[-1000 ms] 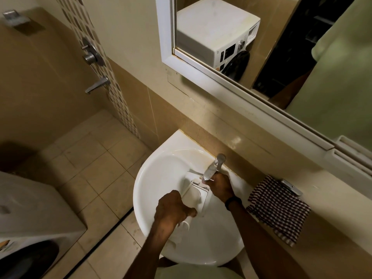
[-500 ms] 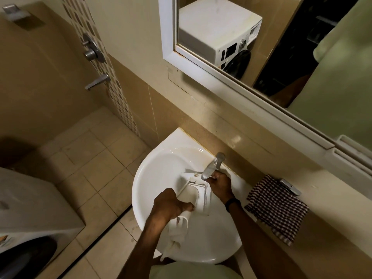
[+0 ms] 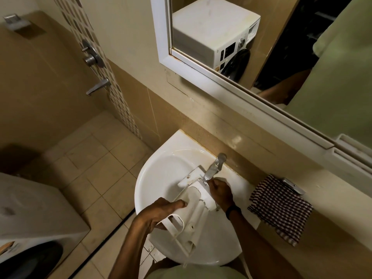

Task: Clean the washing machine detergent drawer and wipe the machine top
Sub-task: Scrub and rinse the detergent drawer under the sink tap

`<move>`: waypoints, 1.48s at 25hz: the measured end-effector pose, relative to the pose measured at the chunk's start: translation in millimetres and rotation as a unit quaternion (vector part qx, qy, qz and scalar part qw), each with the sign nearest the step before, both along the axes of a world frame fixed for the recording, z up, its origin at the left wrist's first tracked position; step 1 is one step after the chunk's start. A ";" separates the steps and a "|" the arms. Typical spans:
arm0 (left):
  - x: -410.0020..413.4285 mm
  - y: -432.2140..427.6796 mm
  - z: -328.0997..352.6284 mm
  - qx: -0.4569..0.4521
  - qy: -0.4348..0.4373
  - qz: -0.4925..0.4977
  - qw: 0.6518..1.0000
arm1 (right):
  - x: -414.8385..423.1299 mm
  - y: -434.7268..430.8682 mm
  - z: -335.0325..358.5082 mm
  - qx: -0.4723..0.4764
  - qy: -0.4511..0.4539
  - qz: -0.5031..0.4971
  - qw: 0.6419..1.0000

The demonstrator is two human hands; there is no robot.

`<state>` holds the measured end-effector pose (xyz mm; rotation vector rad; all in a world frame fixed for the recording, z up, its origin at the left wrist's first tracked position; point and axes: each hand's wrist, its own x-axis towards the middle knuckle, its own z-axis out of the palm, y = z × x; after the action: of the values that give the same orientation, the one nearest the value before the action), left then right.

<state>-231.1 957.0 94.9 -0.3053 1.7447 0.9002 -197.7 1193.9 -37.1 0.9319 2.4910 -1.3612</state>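
Your left hand (image 3: 161,213) grips the near end of the white detergent drawer (image 3: 194,206), with the thumb laid flat along its top and the fingers curled underneath. Your right hand (image 3: 220,193) holds the drawer's far right edge, fingers bent round it, just below the spout of the metal faucet (image 3: 214,168). The drawer lies tilted over the basin of the white sink (image 3: 155,178) at lower centre of the frame. A checked cloth (image 3: 279,206) rests on the beige desk (image 3: 332,228) to the right of the sink. The washing machine (image 3: 36,208) stands at the lower left, well apart from the sink.
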 end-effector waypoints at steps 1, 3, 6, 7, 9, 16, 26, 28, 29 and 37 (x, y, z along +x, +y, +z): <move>-2.9 0.9 -4.2 -0.012 0.004 -0.052 0.999 | 1.1 -2.3 0.2 0.021 -0.006 0.011 1.000; -5.7 9.8 -12.1 -0.023 0.021 -0.102 0.994 | 1.2 -7.6 3.0 0.056 -0.012 0.023 0.998; 5.5 34.9 -29.3 -0.004 0.055 -0.143 0.988 | -5.2 -8.8 12.6 0.091 -0.029 -0.013 0.995; 10.2 38.8 -39.3 -0.002 0.067 -0.137 0.988 | -6.9 -7.3 15.5 0.095 -0.033 -0.028 0.995; 15.8 40.7 -51.5 -0.001 0.072 -0.110 0.991 | -6.4 -2.0 15.2 0.090 -0.025 -0.003 0.996; 14.3 45.9 -49.0 0.014 0.072 -0.097 0.993 | -3.9 -4.4 23.7 0.026 0.074 0.029 0.996; 7.2 38.4 -51.4 0.057 0.081 0.008 0.995 | -11.7 5.9 16.6 0.039 -0.017 -0.009 0.999; 5.2 32.0 -51.0 0.059 0.080 0.022 0.995 | -17.1 8.7 15.9 0.003 -0.016 0.022 1.000; 6.0 28.7 -54.3 0.059 0.082 0.025 0.995 | -16.9 10.6 15.8 -0.013 -0.013 0.031 0.999; 1.7 19.4 -62.8 0.068 0.075 0.016 0.995 | -12.9 13.9 18.7 -0.005 0.002 0.048 0.999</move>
<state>-229.5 976.4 32.1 -0.1798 1.8090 1.0834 -210.6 1207.8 -18.4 0.7971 2.4952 -1.3450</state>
